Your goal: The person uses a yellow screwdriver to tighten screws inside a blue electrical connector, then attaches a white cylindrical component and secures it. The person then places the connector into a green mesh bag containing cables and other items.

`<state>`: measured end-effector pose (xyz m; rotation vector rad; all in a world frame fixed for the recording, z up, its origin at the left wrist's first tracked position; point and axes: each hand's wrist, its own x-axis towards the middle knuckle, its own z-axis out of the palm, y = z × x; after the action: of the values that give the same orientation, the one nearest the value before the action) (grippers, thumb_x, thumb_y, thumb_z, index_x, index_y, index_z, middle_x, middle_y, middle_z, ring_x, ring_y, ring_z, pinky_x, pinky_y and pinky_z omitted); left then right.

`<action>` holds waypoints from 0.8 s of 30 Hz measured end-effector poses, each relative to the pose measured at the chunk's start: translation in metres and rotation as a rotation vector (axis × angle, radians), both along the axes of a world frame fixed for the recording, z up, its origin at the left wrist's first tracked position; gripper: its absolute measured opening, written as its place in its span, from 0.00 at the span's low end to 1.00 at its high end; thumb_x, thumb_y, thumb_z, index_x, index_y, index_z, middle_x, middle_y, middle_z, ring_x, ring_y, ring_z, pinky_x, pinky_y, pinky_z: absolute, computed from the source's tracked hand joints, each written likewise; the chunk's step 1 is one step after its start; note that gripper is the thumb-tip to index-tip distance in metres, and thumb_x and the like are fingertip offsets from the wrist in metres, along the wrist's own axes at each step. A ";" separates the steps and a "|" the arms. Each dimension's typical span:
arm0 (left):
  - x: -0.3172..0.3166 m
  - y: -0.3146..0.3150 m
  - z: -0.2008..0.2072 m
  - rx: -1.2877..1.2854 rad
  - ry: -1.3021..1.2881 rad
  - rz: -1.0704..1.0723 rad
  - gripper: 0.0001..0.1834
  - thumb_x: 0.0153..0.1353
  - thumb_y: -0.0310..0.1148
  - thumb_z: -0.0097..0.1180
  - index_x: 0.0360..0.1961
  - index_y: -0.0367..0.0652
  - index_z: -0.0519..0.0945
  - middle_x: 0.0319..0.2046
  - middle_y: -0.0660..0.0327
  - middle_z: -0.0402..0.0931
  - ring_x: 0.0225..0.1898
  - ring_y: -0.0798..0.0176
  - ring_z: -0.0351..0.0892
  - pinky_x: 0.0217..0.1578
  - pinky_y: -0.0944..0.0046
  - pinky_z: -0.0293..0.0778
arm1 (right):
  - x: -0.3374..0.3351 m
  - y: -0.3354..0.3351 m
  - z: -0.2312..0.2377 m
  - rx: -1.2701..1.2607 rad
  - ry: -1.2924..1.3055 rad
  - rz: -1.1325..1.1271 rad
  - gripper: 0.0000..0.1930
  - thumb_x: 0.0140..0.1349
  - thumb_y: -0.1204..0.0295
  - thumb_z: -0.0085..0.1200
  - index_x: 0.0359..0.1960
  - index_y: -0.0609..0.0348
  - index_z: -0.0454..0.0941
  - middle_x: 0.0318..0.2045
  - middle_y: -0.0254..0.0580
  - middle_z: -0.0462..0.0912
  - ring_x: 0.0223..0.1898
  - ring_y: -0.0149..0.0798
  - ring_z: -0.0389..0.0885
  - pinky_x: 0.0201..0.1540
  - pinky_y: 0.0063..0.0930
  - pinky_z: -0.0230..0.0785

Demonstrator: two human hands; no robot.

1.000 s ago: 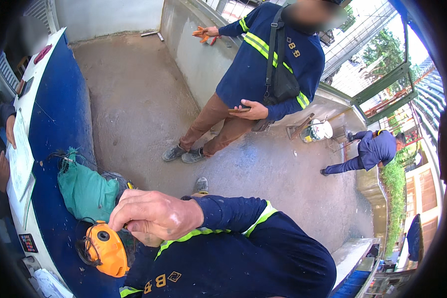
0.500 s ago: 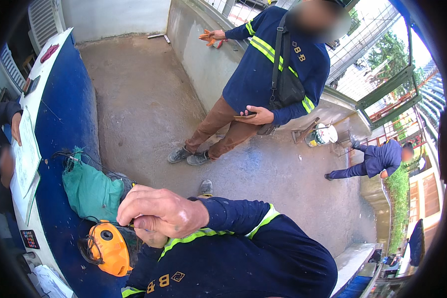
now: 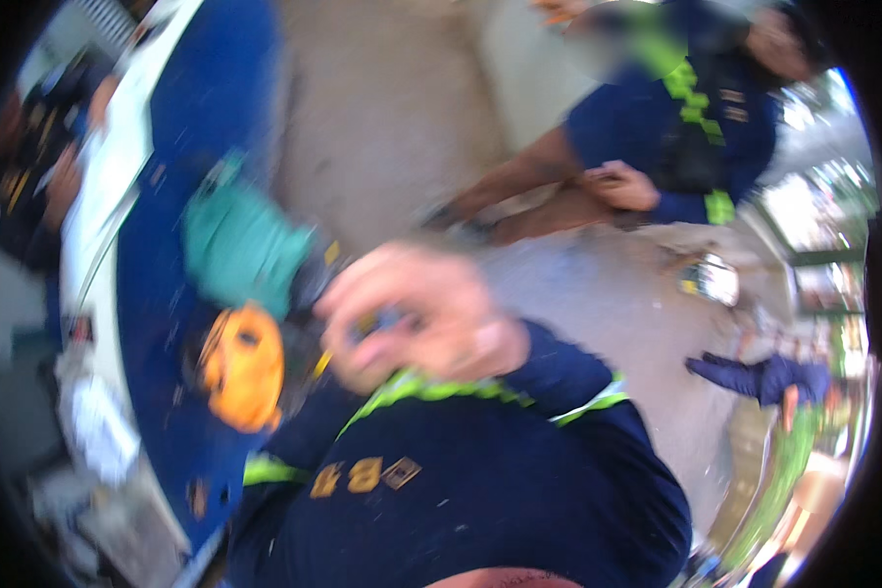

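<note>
My right hand [image 3: 431, 312], smeared by motion, is raised before my chest with its fingers curled round. A small blue and yellow thing [image 3: 380, 321] shows in the gap between the fingers, too blurred to name. My left hand [image 3: 355, 368] is mostly hidden behind the right one, close against it. Its sleeve [image 3: 279, 468] with a bright yellow-green band comes up from the lower left. To the left of my hands is an orange safety helmet [image 3: 245, 372], and above that a green cloth bag [image 3: 240, 240], both against a blue panel.
A white-topped counter [image 3: 132, 137] runs along the left, with a person [image 3: 44, 167] behind it and crumpled white paper [image 3: 98, 421] at its near part. Another person [image 3: 627, 142] stands ahead on the right. Farther right are a white bucket [image 3: 710, 279] and another person [image 3: 769, 377].
My view has swung, so the counter, helmet and bag appear farther right. The person ahead has also shifted right in the picture. My hands stay together before my chest, now blurred.
</note>
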<state>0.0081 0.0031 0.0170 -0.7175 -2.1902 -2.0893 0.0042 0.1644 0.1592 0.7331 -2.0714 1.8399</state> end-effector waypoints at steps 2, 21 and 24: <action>-0.002 0.006 -0.001 0.048 0.009 -0.049 0.27 0.42 0.27 0.74 0.44 0.39 0.74 0.36 0.55 0.79 0.36 0.62 0.80 0.39 0.64 0.75 | 0.011 -0.003 -0.005 -0.064 0.006 -0.137 0.13 0.54 0.78 0.63 0.41 0.62 0.77 0.37 0.48 0.81 0.37 0.45 0.82 0.41 0.32 0.73; -0.002 0.009 -0.010 0.135 0.020 -0.116 0.27 0.41 0.24 0.74 0.43 0.39 0.73 0.37 0.53 0.79 0.36 0.60 0.82 0.37 0.65 0.77 | 0.006 -0.009 -0.008 -0.066 0.139 -0.199 0.11 0.55 0.77 0.62 0.40 0.64 0.77 0.37 0.52 0.84 0.37 0.45 0.85 0.39 0.31 0.77; -0.002 0.010 0.000 0.132 0.015 -0.079 0.28 0.41 0.25 0.74 0.44 0.39 0.73 0.37 0.54 0.79 0.35 0.61 0.82 0.36 0.66 0.77 | 0.005 -0.009 -0.011 -0.050 0.105 -0.205 0.11 0.56 0.77 0.62 0.41 0.63 0.77 0.37 0.50 0.84 0.38 0.45 0.85 0.40 0.30 0.77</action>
<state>0.0062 0.0130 0.0174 -0.8168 -2.0253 -2.2326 0.0088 0.1554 0.1487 0.5683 -1.9483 1.6976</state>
